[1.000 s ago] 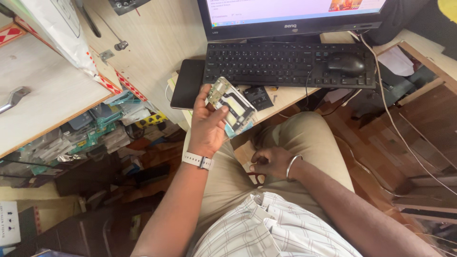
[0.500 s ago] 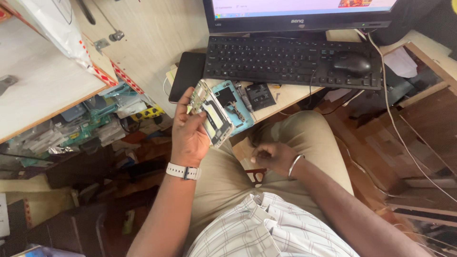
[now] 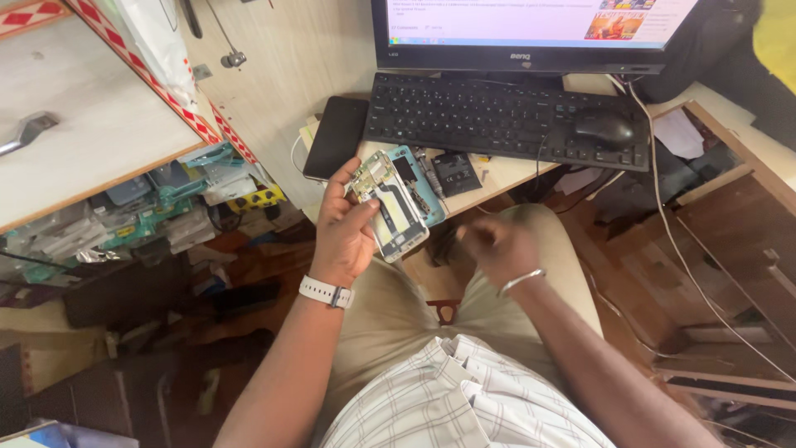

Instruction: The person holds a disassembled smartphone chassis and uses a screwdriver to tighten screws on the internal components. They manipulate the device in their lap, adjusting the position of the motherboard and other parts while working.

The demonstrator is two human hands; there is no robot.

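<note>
So closest to the camera there's a checked shirt and khaki trousers, the person sitting down with both arms out over the lap. The right hand sits above the right thigh, curled up and blurry, silver bangle on the wrist, and I honestly can't tell if anything's pinched in it. The left hand, white watch on the wrist, is wrapped around an opened-up phone right at the desk edge: thumb across the front, fingers behind. It's a flat rectangle, light blue frame, bare circuit board and metal shielding showing, long axis running from near the palm up and left, the board end pointing away toward the desk. Just past it on the pale wood desk is a small black square part, and to the left a glossy black phone lying flat. Further back, a black keyboard with a mouse resting on its right end, then the monitor. Off left under a white shelf, cluttered shelves of packets and parts.
</note>
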